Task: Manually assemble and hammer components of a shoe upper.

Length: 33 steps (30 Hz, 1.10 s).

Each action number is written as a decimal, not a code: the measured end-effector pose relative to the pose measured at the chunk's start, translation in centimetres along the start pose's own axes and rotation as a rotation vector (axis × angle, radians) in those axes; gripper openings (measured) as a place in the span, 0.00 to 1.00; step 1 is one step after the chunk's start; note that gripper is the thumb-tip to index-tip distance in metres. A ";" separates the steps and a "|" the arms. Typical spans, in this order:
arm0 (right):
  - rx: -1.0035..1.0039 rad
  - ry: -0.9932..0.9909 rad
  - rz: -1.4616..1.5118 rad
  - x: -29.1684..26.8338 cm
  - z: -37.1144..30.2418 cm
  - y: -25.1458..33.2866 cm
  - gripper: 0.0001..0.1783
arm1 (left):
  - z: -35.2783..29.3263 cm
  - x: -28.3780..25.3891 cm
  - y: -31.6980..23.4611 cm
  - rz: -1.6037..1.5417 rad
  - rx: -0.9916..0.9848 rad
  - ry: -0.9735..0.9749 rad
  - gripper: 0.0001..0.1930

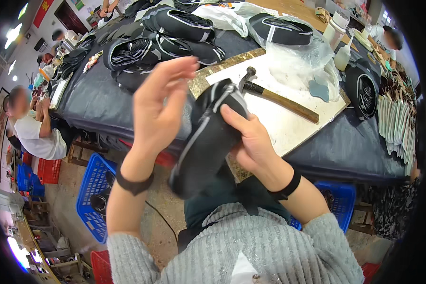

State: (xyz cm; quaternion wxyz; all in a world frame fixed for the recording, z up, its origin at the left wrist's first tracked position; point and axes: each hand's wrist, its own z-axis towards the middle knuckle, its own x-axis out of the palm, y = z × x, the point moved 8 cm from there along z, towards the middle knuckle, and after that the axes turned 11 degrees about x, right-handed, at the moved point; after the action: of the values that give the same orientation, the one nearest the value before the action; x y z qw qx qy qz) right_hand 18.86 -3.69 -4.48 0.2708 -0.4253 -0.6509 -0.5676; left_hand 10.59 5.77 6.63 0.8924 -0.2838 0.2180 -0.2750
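Observation:
My right hand grips a black shoe upper with grey trim, its thumb pressed on the trim near the top end. The upper hangs tilted over my lap at the table's near edge, its lower end blurred. Beside it on the left, my left hand is raised with fingers stretched out, holding nothing and slightly smeared by motion. Just beyond the upper, a hammer with a wooden handle lies on a white board.
Bundles of nested black uppers are piled on the dark-covered table. A clear plastic bag and a white bottle stand at the right. Blue baskets flank me on the floor. Other people sit around.

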 end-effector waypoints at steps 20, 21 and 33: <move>-0.399 -0.136 -0.158 -0.1 -3.2 1.4 0.17 | -5.1 2.9 -5.1 0.571 0.128 -0.003 0.09; -0.407 -0.149 -0.211 0.0 -3.4 1.4 0.18 | -4.9 3.3 -5.6 0.656 0.191 0.041 0.09; -0.658 -0.177 -0.795 2.2 -4.9 3.1 0.24 | -4.3 3.1 -5.2 0.647 0.052 0.156 0.05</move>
State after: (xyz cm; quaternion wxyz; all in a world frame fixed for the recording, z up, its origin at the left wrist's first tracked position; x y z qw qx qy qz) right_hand 19.78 -7.87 -0.02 -0.1695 -0.2542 -0.5696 -0.7630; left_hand 8.74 -1.35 5.96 0.9209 -0.1552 0.3577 -0.0037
